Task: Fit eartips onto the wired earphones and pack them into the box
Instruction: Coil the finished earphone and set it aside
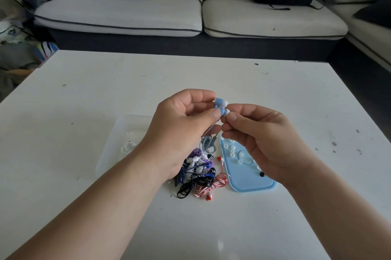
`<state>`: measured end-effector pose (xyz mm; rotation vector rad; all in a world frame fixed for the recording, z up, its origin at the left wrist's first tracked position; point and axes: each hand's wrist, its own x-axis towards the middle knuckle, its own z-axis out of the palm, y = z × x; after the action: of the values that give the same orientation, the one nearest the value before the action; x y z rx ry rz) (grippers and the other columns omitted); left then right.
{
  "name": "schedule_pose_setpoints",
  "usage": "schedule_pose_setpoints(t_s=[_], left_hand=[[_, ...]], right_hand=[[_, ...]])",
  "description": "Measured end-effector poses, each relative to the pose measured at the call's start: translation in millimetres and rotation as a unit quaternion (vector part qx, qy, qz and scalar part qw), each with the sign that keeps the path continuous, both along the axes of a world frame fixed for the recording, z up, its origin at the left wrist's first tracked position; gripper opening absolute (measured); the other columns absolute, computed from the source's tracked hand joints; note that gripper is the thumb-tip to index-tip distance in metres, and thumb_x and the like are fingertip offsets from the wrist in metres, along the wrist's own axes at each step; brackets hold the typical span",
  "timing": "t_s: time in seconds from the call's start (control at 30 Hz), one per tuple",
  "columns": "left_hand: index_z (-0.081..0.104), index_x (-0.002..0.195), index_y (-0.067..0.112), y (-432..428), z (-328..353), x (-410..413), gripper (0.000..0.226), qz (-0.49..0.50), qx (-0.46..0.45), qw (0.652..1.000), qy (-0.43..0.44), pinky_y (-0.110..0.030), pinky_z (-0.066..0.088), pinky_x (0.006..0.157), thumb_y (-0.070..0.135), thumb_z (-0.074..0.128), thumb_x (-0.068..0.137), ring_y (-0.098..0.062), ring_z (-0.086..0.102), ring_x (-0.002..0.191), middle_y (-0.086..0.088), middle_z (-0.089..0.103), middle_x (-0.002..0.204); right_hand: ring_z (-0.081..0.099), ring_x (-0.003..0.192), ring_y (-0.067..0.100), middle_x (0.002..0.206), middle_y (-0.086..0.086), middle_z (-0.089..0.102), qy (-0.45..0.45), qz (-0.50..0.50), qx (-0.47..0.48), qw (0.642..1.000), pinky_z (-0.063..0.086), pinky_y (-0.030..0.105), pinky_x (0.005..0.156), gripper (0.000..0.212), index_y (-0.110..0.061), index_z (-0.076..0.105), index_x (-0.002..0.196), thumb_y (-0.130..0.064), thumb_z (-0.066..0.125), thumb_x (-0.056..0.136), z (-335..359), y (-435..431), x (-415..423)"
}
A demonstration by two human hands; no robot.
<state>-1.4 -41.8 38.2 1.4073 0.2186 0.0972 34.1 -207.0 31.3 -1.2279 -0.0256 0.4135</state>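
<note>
My left hand (182,124) pinches a pair of light blue earbuds (221,105) above the table, and their grey cable (208,142) hangs down in a coil. My right hand (258,137) meets them from the right, fingertips closed on a small pale eartip (231,114) pressed against the lower bud. Below lies a blue tray (249,183) holding several loose white eartips and one black one. A clear plastic box (127,132) lies behind my left wrist, partly hidden.
A pile of wired earphones (198,173), purple, white, black and red-striped, lies between the box and the tray on the white table (84,94). A sofa (190,16) with a black bag runs behind the table's far edge.
</note>
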Motion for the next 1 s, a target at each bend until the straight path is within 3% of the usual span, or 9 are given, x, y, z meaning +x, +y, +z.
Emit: schedule_pose_setpoints(t_s=[0.2,0.4,0.67,1.0], left_hand=[[0.073,0.109,0.014,-2.4,0.0,1.1,0.025,0.002,0.004,1.0,-0.006,-0.031,0.062,0.078,-0.003,0.073,0.09,-0.016,0.076,0.088,-0.005,0.08,0.096],[0.072,0.111,0.013,1.7,2.3,0.7,0.026,-0.027,-0.017,0.999,-0.004,-0.036,0.062,0.086,-0.003,0.071,0.091,-0.022,0.077,0.096,-0.008,0.08,0.1],[0.071,0.11,0.007,2.7,4.8,-1.5,0.026,-0.055,-0.062,0.997,0.002,-0.028,0.061,0.075,-0.008,0.069,0.09,-0.018,0.075,0.087,-0.008,0.079,0.096],[0.072,0.106,0.008,-0.3,3.5,-2.8,0.024,-0.051,-0.071,0.996,0.0,-0.026,0.06,0.074,-0.008,0.071,0.088,-0.017,0.076,0.086,-0.009,0.079,0.095]], right_hand=[[0.07,0.072,0.023,0.082,0.017,0.073,-0.009,0.004,0.003,1.0,0.06,0.028,0.071,0.016,-0.001,0.078,0.09,-0.006,0.072,0.075,0.8,-3.1,1.4],[0.07,0.073,0.022,0.085,0.017,0.073,-0.015,0.035,0.017,0.999,0.059,0.028,0.069,0.019,0.002,0.073,0.095,-0.009,0.066,0.082,3.6,-7.6,0.9],[0.067,0.072,0.019,0.085,0.015,0.071,0.014,0.071,0.033,0.997,0.059,0.026,0.065,0.027,0.004,0.073,0.104,-0.01,0.064,0.083,1.7,-9.6,1.5],[0.065,0.071,0.021,0.084,0.015,0.069,-0.001,0.071,0.01,0.997,0.058,0.028,0.065,0.016,-0.005,0.078,0.09,-0.014,0.068,0.081,0.2,-10.5,0.4]])
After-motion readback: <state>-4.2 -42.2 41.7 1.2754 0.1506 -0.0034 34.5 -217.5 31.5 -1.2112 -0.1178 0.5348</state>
